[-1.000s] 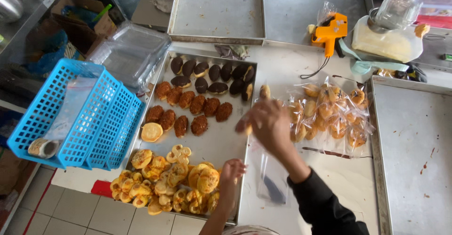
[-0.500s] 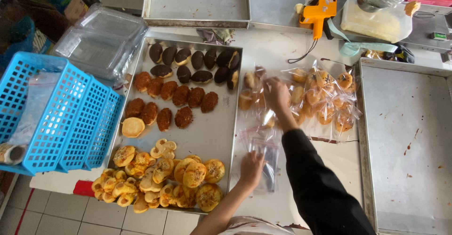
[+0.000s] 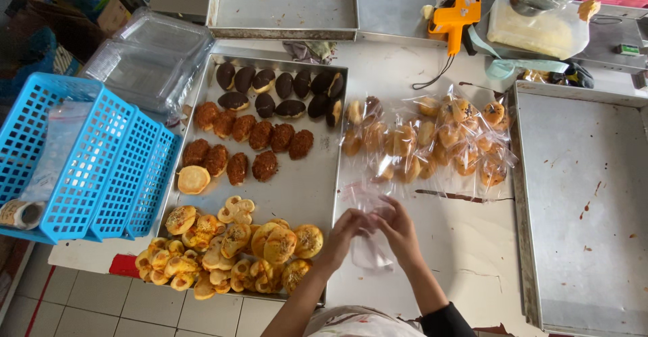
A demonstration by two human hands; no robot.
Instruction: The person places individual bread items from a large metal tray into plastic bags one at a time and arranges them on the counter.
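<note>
My left hand (image 3: pixel 343 234) and my right hand (image 3: pixel 399 228) meet over the white counter, both pinching a clear plastic bag (image 3: pixel 370 210) at its top; more of the bag hangs below the fingers. Left of the hands lies a metal tray (image 3: pixel 307 182) holding dark oval buns (image 3: pixel 280 87), brown crumb-coated buns (image 3: pixel 250 138) and a heap of golden buns (image 3: pixel 236 246). Beyond my hands, bagged buns (image 3: pixel 432 141) lie in clear wrappers on the counter.
A blue plastic basket (image 3: pixel 88 161) sits at the left, with clear plastic lids (image 3: pixel 152 60) behind it. Bare metal trays stand at the back (image 3: pixel 283 3) and right (image 3: pixel 587 202). An orange label gun (image 3: pixel 455 14) and a plastic tub (image 3: pixel 536 30) rest at the back.
My right hand has pulled back from the bagged buns to the near counter. My left hand has come up to meet it, and both now grip a clear bag.
</note>
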